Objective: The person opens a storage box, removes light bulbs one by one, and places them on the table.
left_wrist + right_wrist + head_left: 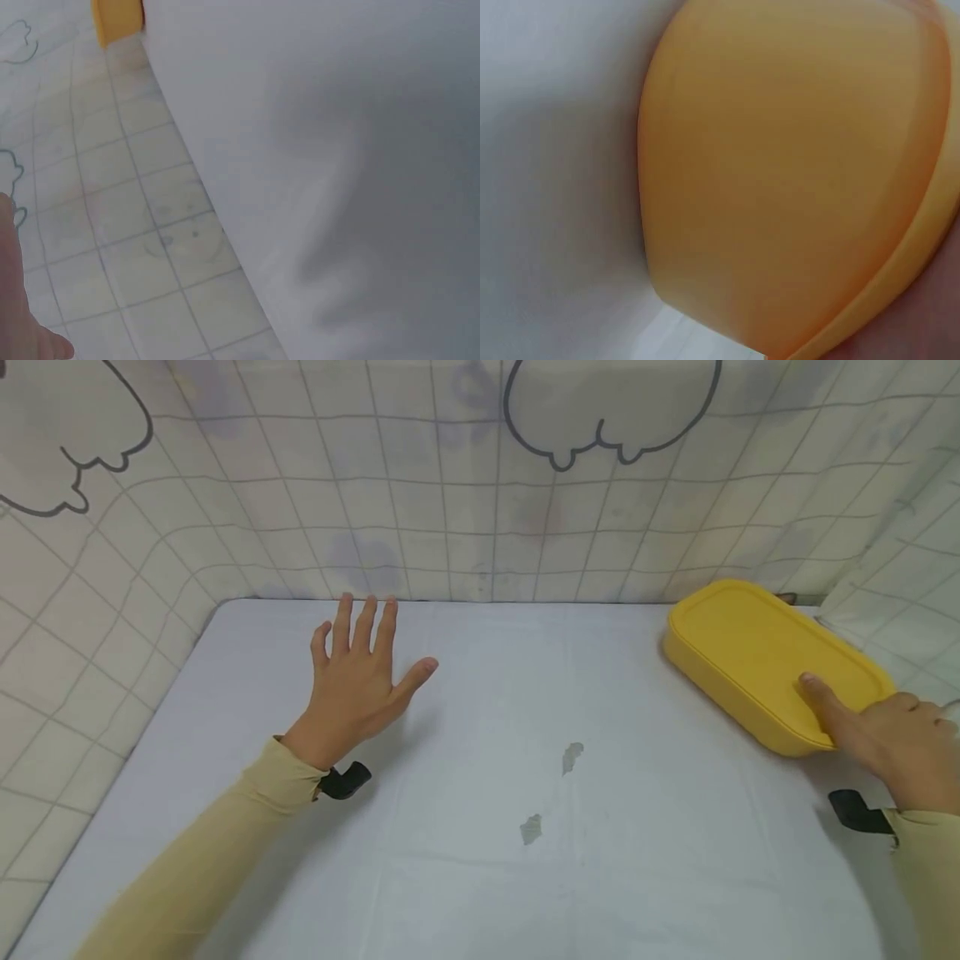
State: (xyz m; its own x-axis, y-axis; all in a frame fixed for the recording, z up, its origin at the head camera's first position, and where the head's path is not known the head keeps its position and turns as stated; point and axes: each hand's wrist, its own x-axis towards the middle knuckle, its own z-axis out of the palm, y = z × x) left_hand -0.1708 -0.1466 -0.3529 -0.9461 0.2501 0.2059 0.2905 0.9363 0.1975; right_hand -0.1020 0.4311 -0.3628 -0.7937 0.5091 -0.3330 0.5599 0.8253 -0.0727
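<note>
Left grip [354, 692] spread, right grip [900, 742] pinching only one end of the box [757, 647], so it could twist loose

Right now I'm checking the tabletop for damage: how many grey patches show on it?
2: one grey patch near the middle of the white tabletop, another grey patch nearer the person, slightly left. More could hide beneath the yellow lidded container.
</note>
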